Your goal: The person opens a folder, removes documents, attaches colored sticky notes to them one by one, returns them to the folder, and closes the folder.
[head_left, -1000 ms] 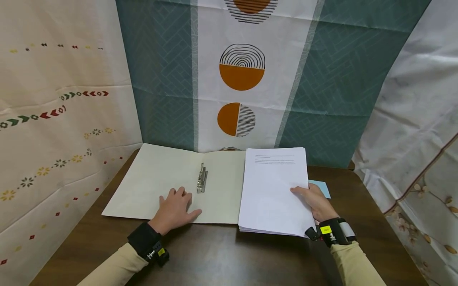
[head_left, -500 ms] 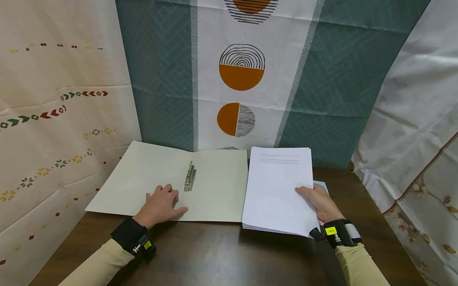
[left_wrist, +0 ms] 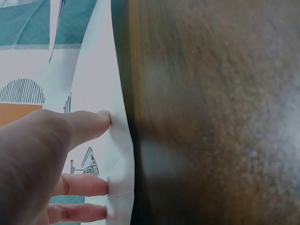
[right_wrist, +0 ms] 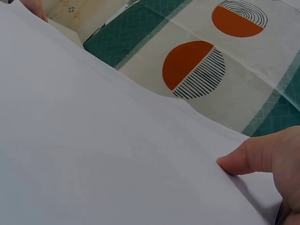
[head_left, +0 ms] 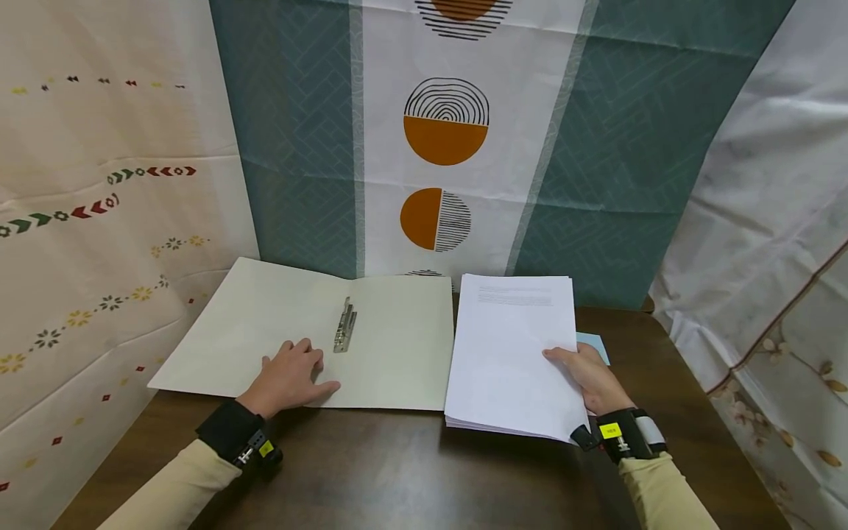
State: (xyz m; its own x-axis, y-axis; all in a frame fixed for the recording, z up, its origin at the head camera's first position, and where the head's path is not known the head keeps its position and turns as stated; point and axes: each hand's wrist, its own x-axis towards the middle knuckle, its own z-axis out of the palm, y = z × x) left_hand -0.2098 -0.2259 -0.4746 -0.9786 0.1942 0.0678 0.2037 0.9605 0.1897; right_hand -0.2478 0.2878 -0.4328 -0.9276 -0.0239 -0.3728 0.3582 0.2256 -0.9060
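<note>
An off-white ring binder (head_left: 404, 338) lies spread flat on the table, its metal ring clip (head_left: 344, 327) near the spine. My left hand (head_left: 288, 375) rests on the binder close to its front edge, thumb and fingers apart; in the left wrist view the thumb (left_wrist: 89, 125) and fingertips touch the inner surface. To the right, my right hand (head_left: 589, 375) grips the right edge of a stack of white paper (head_left: 510, 353), thumb on top and fingers hidden underneath. Several lines of print run along the top sheet's upper part.
A light blue sheet (head_left: 594, 346) shows on the brown table (head_left: 384, 471) behind the right hand. Patterned cloths hang on three sides; the teal and white cloth (head_left: 298, 147) stands right behind the binder.
The binder has slid left along the table with my left hand on it. The paper stack has shifted slightly right in my right hand, then a little back.
</note>
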